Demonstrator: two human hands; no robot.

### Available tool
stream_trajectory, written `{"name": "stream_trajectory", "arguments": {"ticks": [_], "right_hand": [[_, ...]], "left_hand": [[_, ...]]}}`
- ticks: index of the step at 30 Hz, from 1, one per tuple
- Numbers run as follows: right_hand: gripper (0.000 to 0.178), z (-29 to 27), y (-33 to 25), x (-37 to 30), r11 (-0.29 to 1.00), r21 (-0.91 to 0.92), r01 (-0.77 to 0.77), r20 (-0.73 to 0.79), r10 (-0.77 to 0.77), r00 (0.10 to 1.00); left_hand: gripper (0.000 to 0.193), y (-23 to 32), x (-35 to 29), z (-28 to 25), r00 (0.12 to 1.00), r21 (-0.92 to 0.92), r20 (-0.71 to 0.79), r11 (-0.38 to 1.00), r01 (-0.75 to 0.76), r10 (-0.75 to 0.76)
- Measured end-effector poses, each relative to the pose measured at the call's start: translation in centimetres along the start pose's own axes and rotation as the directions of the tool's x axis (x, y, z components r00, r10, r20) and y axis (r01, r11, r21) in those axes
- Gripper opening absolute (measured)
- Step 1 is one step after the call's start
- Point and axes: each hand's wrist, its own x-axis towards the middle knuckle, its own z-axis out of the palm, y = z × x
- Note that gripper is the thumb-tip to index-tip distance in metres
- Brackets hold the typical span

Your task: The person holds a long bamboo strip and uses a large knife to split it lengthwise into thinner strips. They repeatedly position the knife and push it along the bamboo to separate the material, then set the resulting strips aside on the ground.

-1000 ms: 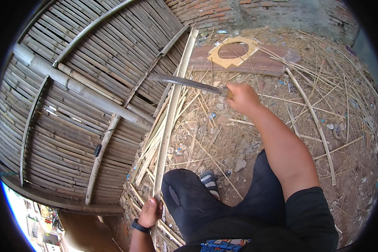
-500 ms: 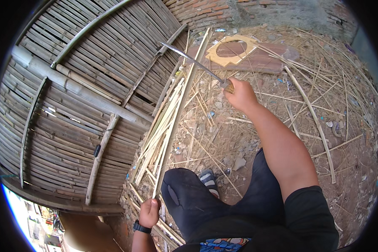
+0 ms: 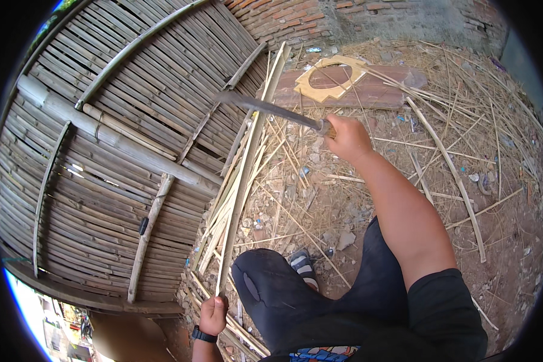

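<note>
My right hand [image 3: 349, 139] is closed round the wooden handle of a machete [image 3: 277, 111], held out in front of my body. Its long blade points left, crosses in front of the far part of a long split bamboo strip [image 3: 245, 166], and looks slightly blurred toward the tip. Whether the blade touches the strip I cannot tell. Low on the left, beside my knee, my left hand [image 3: 213, 315] grips the near end of that strip, with the thumb on top. The strip runs away from me toward the brick wall, above a heap of thin pale bamboo slats [image 3: 223, 211].
A bamboo-slat wall [image 3: 102, 211] stands along the left, and a brick wall [image 3: 283, 24] at the back. A yellow board with a round hole [image 3: 311, 92] lies on a brown sheet [image 3: 380, 96]. Loose bamboo strips and debris cover the ground, including one curved bamboo strip [image 3: 449, 166] at right.
The machete's tip has swung lower, and its blade now shows a broader side. The strip's far end has shifted left and its wider face shows more. Both hands keep their grips.
</note>
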Motion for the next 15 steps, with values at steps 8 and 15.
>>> {"name": "stream_trajectory", "arguments": {"ticks": [8,15], "right_hand": [[0.018,1.8,-2.7,-1.2,0.898,0.08,0.433,0.172,-0.44,0.881],[0.014,1.6,-2.2,-0.6,0.915,0.116,0.386,0.231,-0.402,0.886]], "left_hand": [[0.056,-0.7,-0.6,1.1,0.999,0.016,-0.033,1.0,0.009,-0.008],[0.055,0.7,-0.6,0.0,0.961,0.497,-0.198,0.865,-0.071,0.192]]}}
